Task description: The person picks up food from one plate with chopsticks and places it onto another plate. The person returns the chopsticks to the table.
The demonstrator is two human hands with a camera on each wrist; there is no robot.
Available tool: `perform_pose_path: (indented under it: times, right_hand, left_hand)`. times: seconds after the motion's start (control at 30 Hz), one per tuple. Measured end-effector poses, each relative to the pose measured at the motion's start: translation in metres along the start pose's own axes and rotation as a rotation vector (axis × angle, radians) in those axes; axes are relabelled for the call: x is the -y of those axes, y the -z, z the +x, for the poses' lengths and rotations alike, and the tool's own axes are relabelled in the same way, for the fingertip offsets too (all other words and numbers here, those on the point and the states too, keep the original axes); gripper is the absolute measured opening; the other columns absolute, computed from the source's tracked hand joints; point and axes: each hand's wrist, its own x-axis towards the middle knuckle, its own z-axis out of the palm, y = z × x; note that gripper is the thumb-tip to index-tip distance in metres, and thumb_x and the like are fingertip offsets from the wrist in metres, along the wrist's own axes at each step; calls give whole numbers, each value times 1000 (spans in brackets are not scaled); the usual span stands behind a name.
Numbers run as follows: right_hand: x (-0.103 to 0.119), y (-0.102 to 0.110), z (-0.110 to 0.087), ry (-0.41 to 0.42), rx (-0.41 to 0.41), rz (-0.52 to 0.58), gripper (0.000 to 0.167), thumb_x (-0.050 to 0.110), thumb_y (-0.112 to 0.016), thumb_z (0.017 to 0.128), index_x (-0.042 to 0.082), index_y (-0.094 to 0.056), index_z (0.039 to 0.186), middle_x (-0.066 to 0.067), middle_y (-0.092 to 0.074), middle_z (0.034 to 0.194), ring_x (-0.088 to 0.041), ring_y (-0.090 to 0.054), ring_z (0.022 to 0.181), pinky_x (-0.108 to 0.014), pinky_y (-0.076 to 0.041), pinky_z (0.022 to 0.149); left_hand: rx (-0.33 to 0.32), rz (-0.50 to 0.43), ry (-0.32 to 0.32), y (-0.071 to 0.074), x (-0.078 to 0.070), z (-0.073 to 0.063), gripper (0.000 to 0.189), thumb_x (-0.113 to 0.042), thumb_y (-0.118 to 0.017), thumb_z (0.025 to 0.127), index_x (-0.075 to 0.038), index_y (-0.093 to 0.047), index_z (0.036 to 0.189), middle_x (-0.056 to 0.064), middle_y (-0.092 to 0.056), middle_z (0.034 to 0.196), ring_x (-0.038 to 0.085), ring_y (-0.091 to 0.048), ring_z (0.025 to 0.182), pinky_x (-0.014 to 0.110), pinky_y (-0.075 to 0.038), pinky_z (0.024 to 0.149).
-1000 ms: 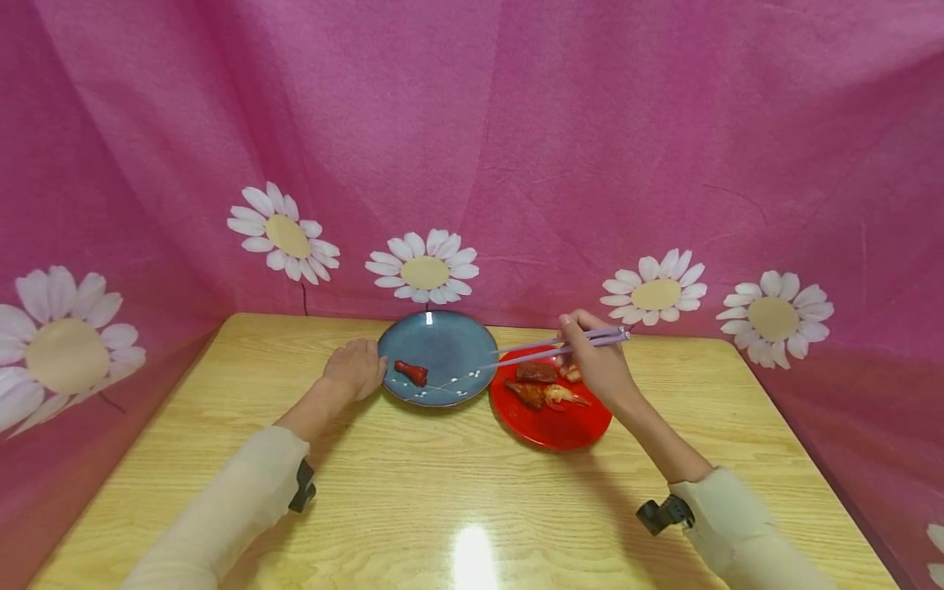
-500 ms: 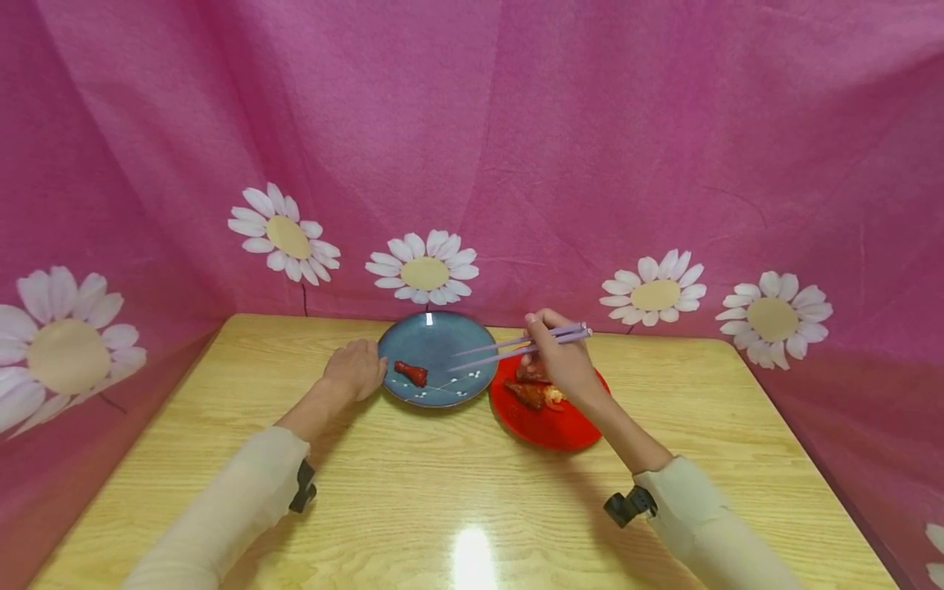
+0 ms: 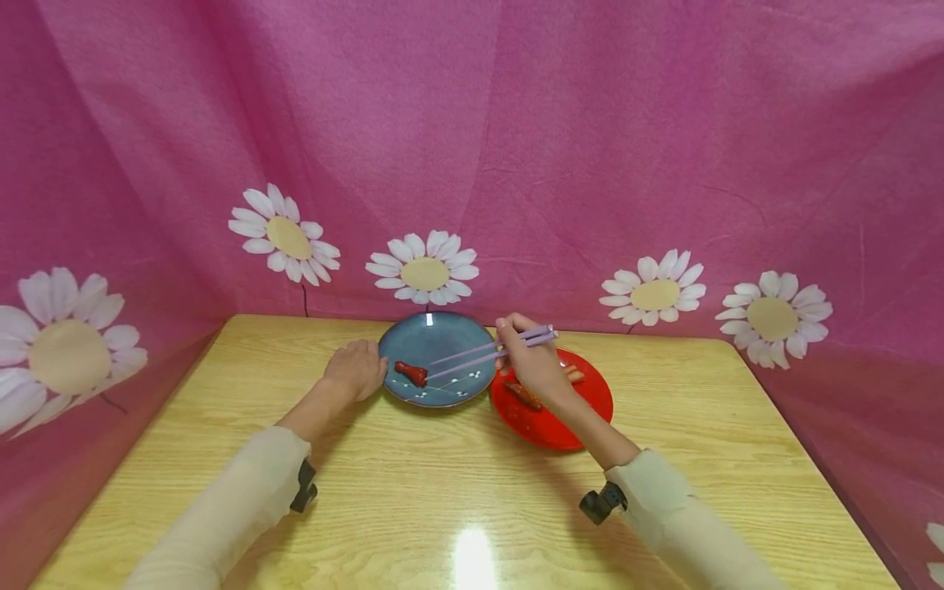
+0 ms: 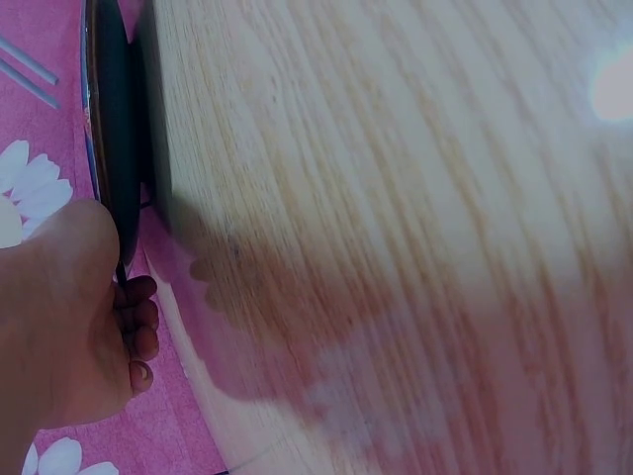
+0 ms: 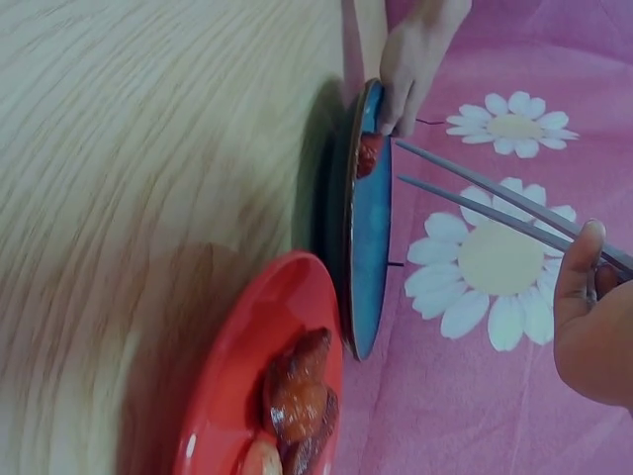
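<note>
My left hand (image 3: 356, 369) pinches the left rim of a blue plate (image 3: 431, 338), thumb over the edge and fingertips below it in the left wrist view. A small reddish-brown drumstick (image 3: 410, 374) lies on that plate, near the hand. Purple chopsticks (image 3: 466, 358) are held in my right hand (image 3: 537, 365), which hovers over the red plate (image 3: 542, 430). Their tips point left at the drumstick. In the right wrist view the tips stand apart, above the blue plate, with nothing between them. Brown meat pieces (image 5: 299, 396) lie on the red plate, partly hidden by my right hand in the head view.
The red plate stands close on the right of the blue one. Both are on a pale wooden table (image 3: 442, 475). A pink cloth (image 3: 472, 147) with white flowers hangs behind the table and at its sides.
My right hand has moved left with the chopsticks, from over the right part of the red plate. The chopstick tips have come across the blue plate to the drumstick. The left hand stays put.
</note>
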Motion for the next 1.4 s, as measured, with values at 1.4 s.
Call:
perform_pose_path:
  times: [1.4]
  right_hand:
    - [-28,-50,19,6,-69,-103,31,20,-49,106,3,-58,81,-8,-57,58,-17,-58,50,-24,-45,45]
  left_hand:
    - [-5,-8,11,1,0,0,41,-26,-39,105,12,-50,115,22,-55,106,38,-53,109,50,-45,94]
